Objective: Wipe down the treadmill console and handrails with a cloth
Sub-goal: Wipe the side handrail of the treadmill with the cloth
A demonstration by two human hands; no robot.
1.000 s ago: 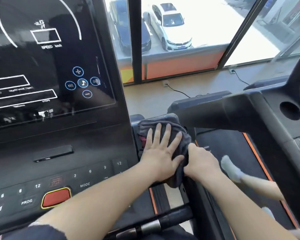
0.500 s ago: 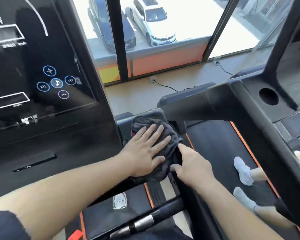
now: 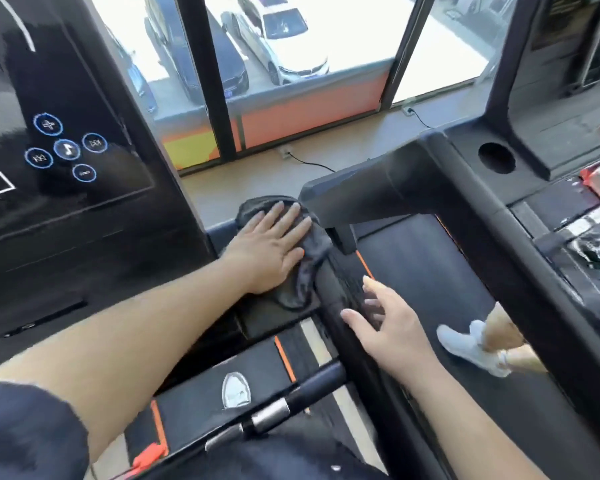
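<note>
— Where is the cloth?
— The crumpled dark grey cloth [image 3: 303,289] lies at the right edge of the glossy black treadmill console [image 3: 84,220], pressed under the left hand [image 3: 271,247], whose fingers are flat.
— And the right hand [image 3: 392,327]?
— Spread over the black handrail [image 3: 333,299], gripping nothing (touching or not, unclear). The person should keep that palm flat and draw the cloth along the rail.

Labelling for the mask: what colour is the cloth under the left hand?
Dark grey. The cloth shows best in the head view, under the left hand.
</note>
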